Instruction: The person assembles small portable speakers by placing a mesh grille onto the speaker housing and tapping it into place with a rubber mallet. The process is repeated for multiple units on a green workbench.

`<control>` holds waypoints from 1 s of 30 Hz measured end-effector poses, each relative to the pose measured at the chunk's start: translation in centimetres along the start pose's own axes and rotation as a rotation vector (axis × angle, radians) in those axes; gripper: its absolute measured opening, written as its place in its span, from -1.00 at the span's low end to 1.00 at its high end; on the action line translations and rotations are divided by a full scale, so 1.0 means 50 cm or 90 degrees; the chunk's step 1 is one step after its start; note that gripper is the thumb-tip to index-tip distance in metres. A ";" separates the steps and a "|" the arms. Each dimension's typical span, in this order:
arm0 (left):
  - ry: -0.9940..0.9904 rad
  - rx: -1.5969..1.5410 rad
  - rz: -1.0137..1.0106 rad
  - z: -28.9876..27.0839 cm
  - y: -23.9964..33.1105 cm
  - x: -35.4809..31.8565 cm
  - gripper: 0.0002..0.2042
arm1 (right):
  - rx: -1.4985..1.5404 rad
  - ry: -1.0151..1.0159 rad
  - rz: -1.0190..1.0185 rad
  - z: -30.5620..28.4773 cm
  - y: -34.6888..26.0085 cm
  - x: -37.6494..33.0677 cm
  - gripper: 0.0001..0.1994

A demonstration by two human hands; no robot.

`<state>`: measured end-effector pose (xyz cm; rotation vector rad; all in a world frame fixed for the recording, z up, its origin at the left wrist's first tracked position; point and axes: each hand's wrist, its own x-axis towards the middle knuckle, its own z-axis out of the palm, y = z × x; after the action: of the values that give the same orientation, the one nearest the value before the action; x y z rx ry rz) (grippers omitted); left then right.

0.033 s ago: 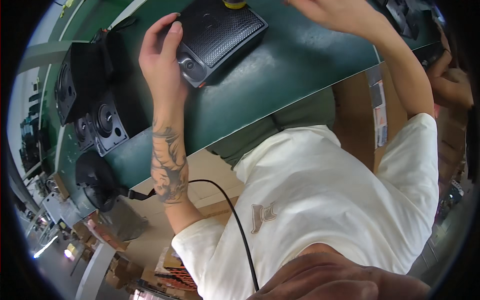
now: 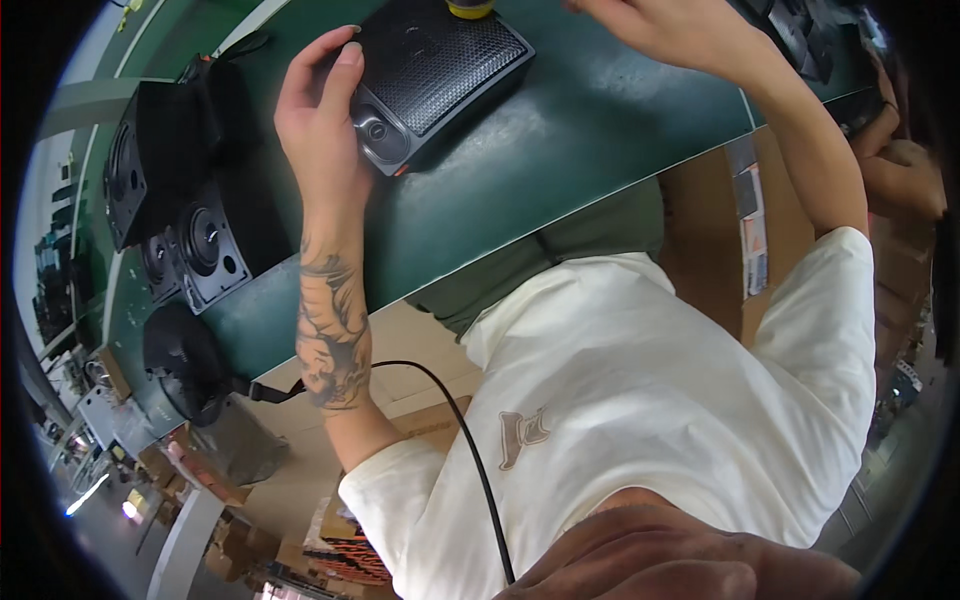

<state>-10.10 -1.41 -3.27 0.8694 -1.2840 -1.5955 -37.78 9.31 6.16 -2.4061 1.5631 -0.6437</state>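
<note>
Though half-curled at left edge of speaker (image 2: 440, 72), firmness of hold not tellable: left hand (image 2: 322, 90). Right hand (image 2: 680, 28): fingertips cropped, grip unreadable. Speaker position: on green table (image 2: 580, 140). Apparently largely assembled, mesh (image 2: 450, 62) and cone (image 2: 378, 131) fitted; remaining work unclear. Finish: black, boxy, textured; orange mark (image 2: 402, 170) at near corner. On mesh: yellow-rimmed item (image 2: 470, 9), cropped. Farther left: other black speakers (image 2: 205, 240).

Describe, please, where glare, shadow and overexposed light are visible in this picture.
In the head view, whitish glare patches lie on the flat, dark-green tabletop; again head view: shadow darkens it along the lower side of the black, box-shaped, mesh-fronted speaker; head view, lower left: a narrow white light looks overexposed.
</note>
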 end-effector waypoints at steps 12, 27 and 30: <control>-0.005 -0.007 0.019 -0.003 -0.013 -0.002 -0.75 | 0.018 -0.076 0.115 -0.051 -0.068 -0.045 -0.75; -0.009 -0.021 0.031 0.013 0.007 -0.008 -0.82 | -0.014 -0.114 -0.025 0.031 -0.140 0.016 -0.78; -0.021 -0.031 0.032 0.011 0.006 -0.005 -0.80 | -0.032 -0.109 0.056 -0.018 -0.178 0.054 -0.78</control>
<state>-10.43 -1.01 -2.86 0.7777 -1.2749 -1.6022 -30.00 10.67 11.15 -2.3413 1.6207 -0.3753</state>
